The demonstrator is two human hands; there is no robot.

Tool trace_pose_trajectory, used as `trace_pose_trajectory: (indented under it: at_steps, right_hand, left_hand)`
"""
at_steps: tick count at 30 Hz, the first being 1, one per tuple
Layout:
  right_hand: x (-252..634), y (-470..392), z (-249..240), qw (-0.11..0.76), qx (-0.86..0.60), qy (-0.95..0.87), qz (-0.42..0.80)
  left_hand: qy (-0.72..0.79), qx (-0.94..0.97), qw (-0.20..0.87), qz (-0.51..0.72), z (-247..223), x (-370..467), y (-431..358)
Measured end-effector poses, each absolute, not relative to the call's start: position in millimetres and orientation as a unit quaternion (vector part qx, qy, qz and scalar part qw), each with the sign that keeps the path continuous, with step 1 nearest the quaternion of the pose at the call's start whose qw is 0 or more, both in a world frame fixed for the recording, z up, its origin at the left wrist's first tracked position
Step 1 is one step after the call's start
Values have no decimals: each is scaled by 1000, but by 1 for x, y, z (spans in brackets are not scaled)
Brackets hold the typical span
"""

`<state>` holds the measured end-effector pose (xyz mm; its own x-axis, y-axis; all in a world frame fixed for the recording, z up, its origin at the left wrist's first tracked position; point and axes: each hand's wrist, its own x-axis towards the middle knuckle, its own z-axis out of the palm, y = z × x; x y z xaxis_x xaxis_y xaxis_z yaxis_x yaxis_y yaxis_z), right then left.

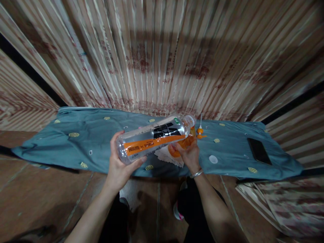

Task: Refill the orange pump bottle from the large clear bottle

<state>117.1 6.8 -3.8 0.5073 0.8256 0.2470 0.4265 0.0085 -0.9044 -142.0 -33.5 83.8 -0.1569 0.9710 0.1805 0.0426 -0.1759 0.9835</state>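
Observation:
A large clear bottle with an orange and black label [152, 136] is tilted, its neck up to the right. My left hand [124, 165] is wrapped round its base end. My right hand [188, 153] grips an orange bottle [175, 150] below the clear bottle's neck. The clear bottle's mouth is close to the orange bottle's top; whether they touch is hard to tell. Under the orange bottle lies a white tissue [165, 157]. An orange pump head with a clear tube [200, 131] rests on the cloth just right of the bottles.
A blue-green cloth [96, 138] with yellow patterns covers the narrow table. Right of my right hand lies a round white cap [213, 159], and farther right a dark phone [259, 151]. Striped curtains [162, 60] hang behind the table and at both sides.

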Motion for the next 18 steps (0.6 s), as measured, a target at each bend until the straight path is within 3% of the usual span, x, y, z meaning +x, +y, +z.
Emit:
trace_pose_trajectory:
  at_steps: [18]
  right_hand:
    - [117, 6, 0, 539, -675, -471, 179]
  left_hand:
    - [500, 510, 399, 576, 84, -142, -33]
